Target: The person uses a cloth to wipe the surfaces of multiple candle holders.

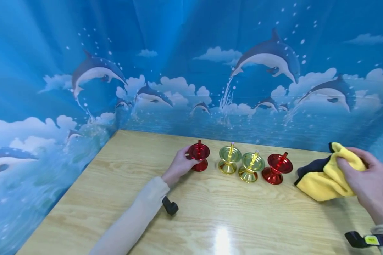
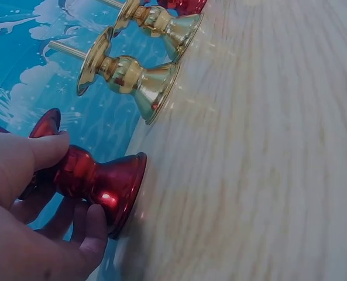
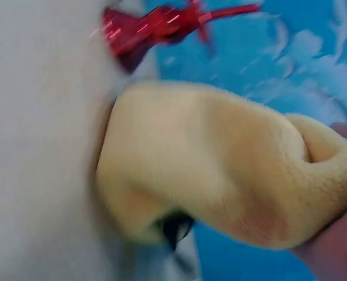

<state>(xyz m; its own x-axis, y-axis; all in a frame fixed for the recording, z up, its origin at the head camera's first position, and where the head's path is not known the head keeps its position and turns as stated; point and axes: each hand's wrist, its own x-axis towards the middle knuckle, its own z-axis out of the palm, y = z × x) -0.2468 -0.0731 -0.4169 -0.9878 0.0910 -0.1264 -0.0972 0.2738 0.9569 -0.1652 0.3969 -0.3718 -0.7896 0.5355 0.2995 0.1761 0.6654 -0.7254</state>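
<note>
At the left end of a row stands a red metal candle holder (image 1: 200, 165), with a shallow dish, a flared foot and a thin upright post. My left hand (image 1: 178, 163) grips it; in the left wrist view its thumb lies at the dish and the fingers curl round the stem. Its foot appears to be on the table. My right hand (image 1: 368, 175) holds a bunched yellow cloth (image 1: 325, 182) with a dark side and black edging, at the table's right. Nearest to that cloth is another red candle holder (image 1: 272, 175).
Between the red holders stand two gold candle holders, one (image 1: 228, 167) farther left and one (image 1: 248, 174) beside it. The wood-grain table (image 1: 191, 212) meets a blue dolphin-print curtain (image 1: 178, 117) at its back and left edges.
</note>
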